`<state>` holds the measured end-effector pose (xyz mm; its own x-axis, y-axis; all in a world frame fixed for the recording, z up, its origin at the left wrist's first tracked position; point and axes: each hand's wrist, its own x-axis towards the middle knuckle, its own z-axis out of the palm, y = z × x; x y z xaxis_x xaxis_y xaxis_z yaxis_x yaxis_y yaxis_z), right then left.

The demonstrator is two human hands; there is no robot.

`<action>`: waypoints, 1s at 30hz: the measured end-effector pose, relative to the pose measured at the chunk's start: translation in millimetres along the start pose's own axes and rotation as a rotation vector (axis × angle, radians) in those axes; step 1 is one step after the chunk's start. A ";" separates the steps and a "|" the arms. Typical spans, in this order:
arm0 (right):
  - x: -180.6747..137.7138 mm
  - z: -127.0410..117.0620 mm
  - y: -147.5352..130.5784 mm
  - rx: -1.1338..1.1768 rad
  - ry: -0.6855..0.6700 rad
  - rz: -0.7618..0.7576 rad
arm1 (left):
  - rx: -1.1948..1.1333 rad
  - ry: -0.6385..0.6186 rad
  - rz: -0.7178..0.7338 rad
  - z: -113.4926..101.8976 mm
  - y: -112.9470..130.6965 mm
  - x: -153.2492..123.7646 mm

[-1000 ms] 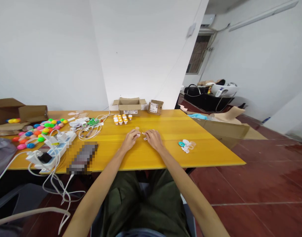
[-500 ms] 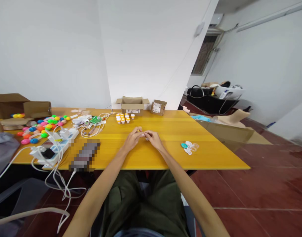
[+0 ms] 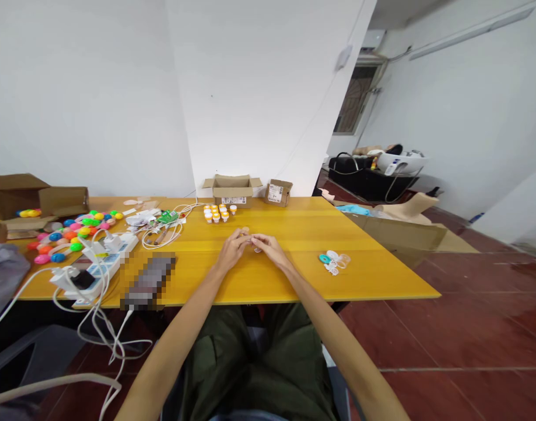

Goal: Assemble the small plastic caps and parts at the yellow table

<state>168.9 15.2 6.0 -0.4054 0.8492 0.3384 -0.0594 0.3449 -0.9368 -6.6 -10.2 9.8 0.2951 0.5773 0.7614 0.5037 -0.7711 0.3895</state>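
Note:
My left hand (image 3: 231, 249) and my right hand (image 3: 268, 248) rest together on the yellow table (image 3: 294, 275), fingertips meeting over a tiny whitish piece (image 3: 252, 240) that is too small to name. Both hands have their fingers curled in a pinch. A small round pale object (image 3: 245, 229) lies just beyond my fingers. A cluster of small orange-and-white caps (image 3: 217, 213) stands further back. To my right lie a teal piece and clear plastic parts (image 3: 332, 260).
Two open cardboard boxes (image 3: 232, 188) stand at the far edge. At the left are colourful plastic balls (image 3: 70, 231), a power strip with white cables (image 3: 94, 263), a blurred dark object (image 3: 147, 280) and another box (image 3: 35, 199). Cardboard sheets (image 3: 403, 225) lie right of the table.
My hands have drawn closer together, so the fingertips now touch over the small piece. The camera view shifted slightly.

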 end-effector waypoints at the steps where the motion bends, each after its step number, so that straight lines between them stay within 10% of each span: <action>1: 0.1 1.5 0.5 0.000 0.013 -0.005 | 0.004 -0.006 -0.009 -0.3 0.2 0.0; 30: 1.8 2.6 1.6 0.025 0.120 -0.025 | -0.088 -0.009 -0.156 0.9 4.8 2.3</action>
<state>165.7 16.3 4.9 -0.2918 0.8826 0.3687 -0.0917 0.3579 -0.9293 -2.8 -12.3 13.0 0.2262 0.6935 0.6841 0.4706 -0.6927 0.5465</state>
